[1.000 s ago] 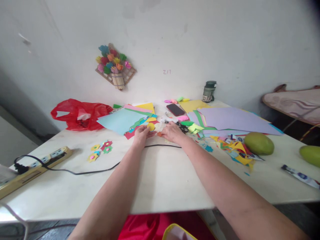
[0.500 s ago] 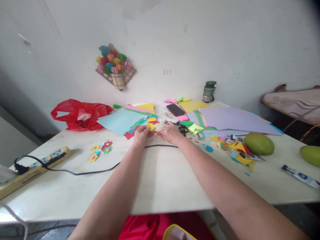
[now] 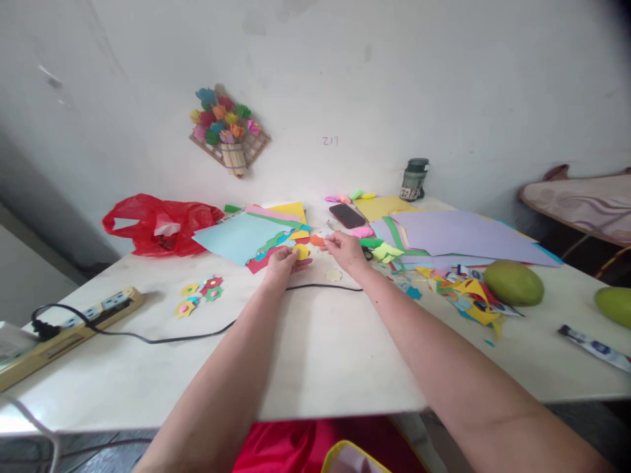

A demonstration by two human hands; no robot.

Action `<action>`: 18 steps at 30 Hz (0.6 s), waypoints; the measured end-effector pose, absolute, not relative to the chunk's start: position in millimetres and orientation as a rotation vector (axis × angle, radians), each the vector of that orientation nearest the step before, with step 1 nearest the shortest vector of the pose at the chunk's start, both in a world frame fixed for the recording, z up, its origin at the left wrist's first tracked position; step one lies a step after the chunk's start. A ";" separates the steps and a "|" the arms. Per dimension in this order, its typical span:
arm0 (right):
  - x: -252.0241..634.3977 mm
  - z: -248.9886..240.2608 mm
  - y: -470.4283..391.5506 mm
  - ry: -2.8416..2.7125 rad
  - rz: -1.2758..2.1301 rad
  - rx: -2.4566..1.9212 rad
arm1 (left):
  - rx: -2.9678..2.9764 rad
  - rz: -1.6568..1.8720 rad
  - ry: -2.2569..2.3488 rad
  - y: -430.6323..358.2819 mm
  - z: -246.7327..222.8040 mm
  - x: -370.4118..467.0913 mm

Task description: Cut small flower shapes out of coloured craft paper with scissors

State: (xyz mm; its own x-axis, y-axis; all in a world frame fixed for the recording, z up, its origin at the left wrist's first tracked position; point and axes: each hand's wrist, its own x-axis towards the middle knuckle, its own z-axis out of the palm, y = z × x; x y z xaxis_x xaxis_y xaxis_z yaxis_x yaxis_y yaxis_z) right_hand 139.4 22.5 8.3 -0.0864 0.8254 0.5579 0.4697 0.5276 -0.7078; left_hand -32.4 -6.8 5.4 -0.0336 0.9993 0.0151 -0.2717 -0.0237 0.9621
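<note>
Pale tabletop (image 3: 340, 368) spreads nearest, toward six o'clock. Beyond, the left hand (image 3: 282, 265) pinches a round yellow disc (image 3: 301, 251); just past the disc, at its two o'clock, the right hand (image 3: 346, 251) pinches an orange piece (image 3: 317, 241).

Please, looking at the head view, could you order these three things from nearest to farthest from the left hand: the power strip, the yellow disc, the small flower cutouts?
From the left hand:
1. Yellow disc: in its grip, at the fingertips.
2. Flower cutouts: grouped on the table, to its left.
3. Power strip: farther left, by the table's left edge.
</note>
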 end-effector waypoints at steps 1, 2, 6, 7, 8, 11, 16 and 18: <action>137.9 10.1 20.3 -1.754 0.341 -1.079 | 1.011 1.344 1.007 -6.5 4.8 -32.2; 136.6 11.7 17.6 -1.797 0.226 -1.082 | 1.019 1.323 0.994 -6.2 4.1 -32.1; 133.6 14.0 6.8 -2.073 -0.199 -1.034 | 1.004 1.270 0.914 -5.6 2.8 -31.6; 133.4 13.8 4.9 -2.156 -0.274 -1.005 | 0.989 1.267 0.901 -5.7 3.1 -31.4; 133.3 13.8 3.4 -2.232 -0.337 -0.982 | 0.972 1.268 0.892 -5.9 3.6 -31.2; 133.4 15.3 0.7 -2.374 -0.446 -0.966 | 0.919 1.287 0.879 -6.6 5.5 -30.5; 132.5 19.8 -2.0 -2.456 -0.432 -0.954 | 0.901 1.287 0.874 -6.3 5.4 -29.9; 131.4 19.7 -2.5 -2.455 -0.363 -0.921 | 0.971 1.279 0.870 -5.7 3.4 -30.4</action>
